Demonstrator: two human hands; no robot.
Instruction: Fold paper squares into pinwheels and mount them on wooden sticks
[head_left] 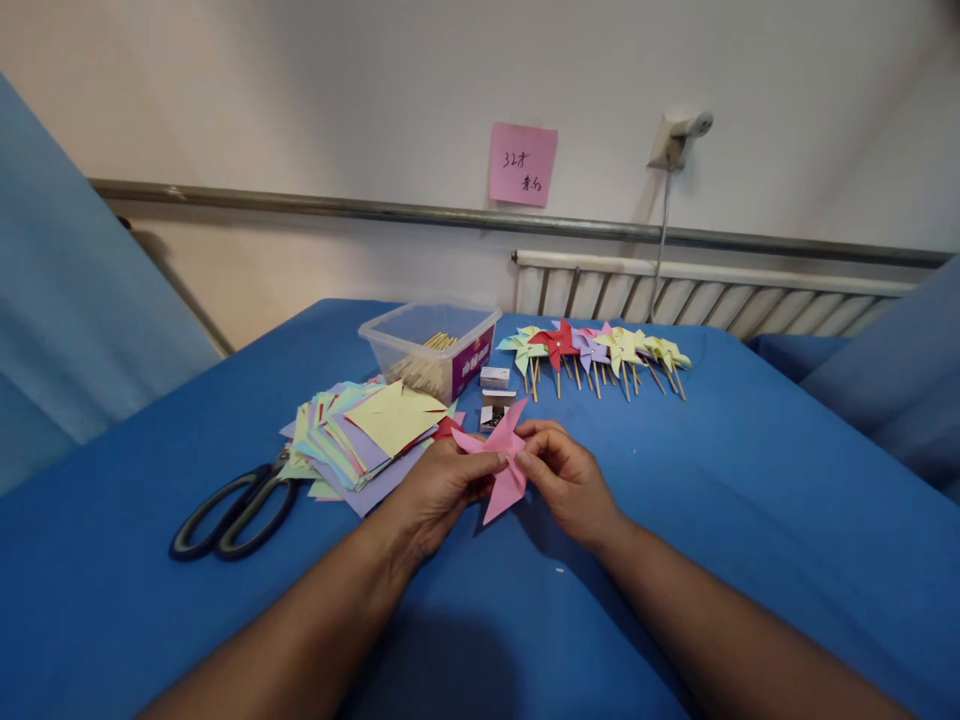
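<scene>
Between my two hands is a pink paper pinwheel point(510, 482), its blades folded in toward the middle. My left hand point(448, 488) is closed on its left side, the thumb pressing near the centre. My right hand point(568, 477) pinches the right side with thumb and fingers. Just beyond the pinwheel stands a small open box point(497, 410) with tiny dark metal pieces inside. Left of my left hand lies a stack of coloured paper squares point(375, 440), some with cut corners. Whether a pin is at the pinwheel's centre is hidden.
Black-handled scissors point(238, 512) lie partly under the paper stack. Behind it stands a clear plastic tub point(431, 345) of wooden sticks. A second small box point(495, 377) sits beside the tub. Finished pinwheels on sticks point(592, 350) lie in a row at the back of the blue-covered table point(750, 520).
</scene>
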